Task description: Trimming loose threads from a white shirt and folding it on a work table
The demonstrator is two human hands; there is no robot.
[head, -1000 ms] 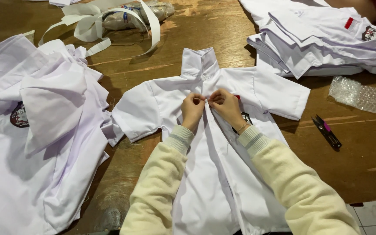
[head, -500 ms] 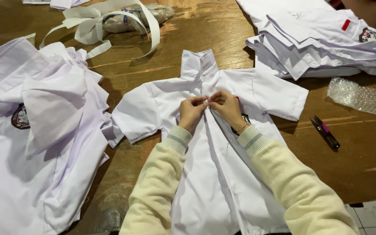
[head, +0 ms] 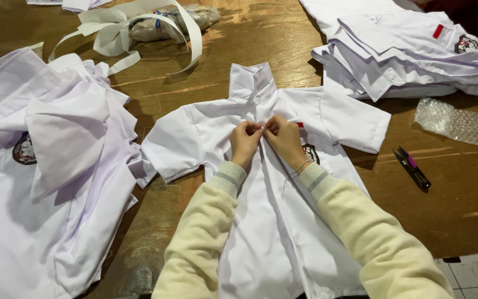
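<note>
Garment workshop or packing room: heaps of identical white uniform shirts [head: 45,166] on a worn wooden table [head: 250,44], folded stack [head: 410,50], thread snips [head: 412,168], loose white packing strips [head: 139,27].

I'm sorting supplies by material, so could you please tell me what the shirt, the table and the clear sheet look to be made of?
Shirt: thin woven cloth, white, matte; it creases softly.
Table: wood, worn brown finish with visible grain and scuffs.
Clear sheet: likely plastic bubble wrap; glossy, dotted with small bumps.
</note>
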